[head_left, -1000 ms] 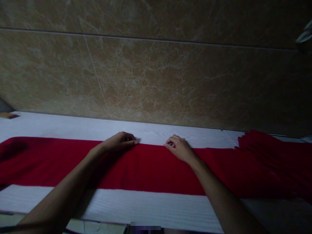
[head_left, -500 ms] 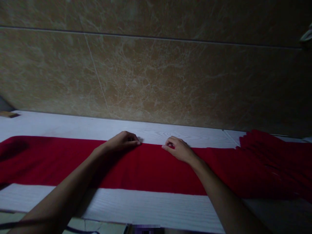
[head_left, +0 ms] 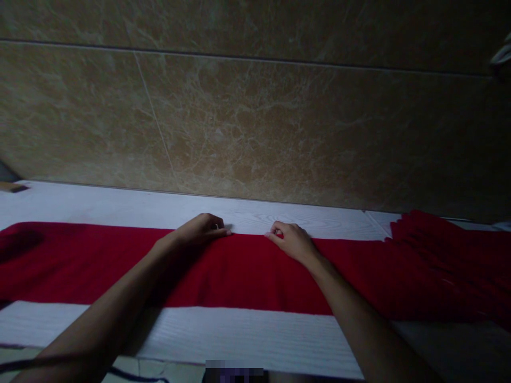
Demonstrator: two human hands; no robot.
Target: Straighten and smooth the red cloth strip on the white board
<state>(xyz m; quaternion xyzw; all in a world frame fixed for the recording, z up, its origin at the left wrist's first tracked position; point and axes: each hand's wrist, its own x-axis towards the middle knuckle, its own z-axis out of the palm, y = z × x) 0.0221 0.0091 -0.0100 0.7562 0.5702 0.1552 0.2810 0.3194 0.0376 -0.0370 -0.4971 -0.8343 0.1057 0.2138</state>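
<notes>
A long strip of red cloth (head_left: 243, 276) lies across the white wood-grain tabletop (head_left: 255, 340). My left hand (head_left: 203, 227) pinches its far edge left of centre, fingers curled and thumb pointing right. A short way to the right, my right hand (head_left: 289, 240) pinches the same edge between thumb and fingertips. Between the two hands the edge runs nearly straight, and faint creases show in the cloth below it. Toward the right the fabric bunches into gathered folds.
A brown marbled tile wall (head_left: 247, 122) rises behind the table. On the far left lies a small wooden block (head_left: 11, 186). A dark cable (head_left: 131, 376) hangs below the near edge at lower left. A pale object, unclear, sits at the upper right.
Both hands keep their pinch on the far edge, almost in place. Slight new creases appear in the cloth between them. The view has shifted a little.
</notes>
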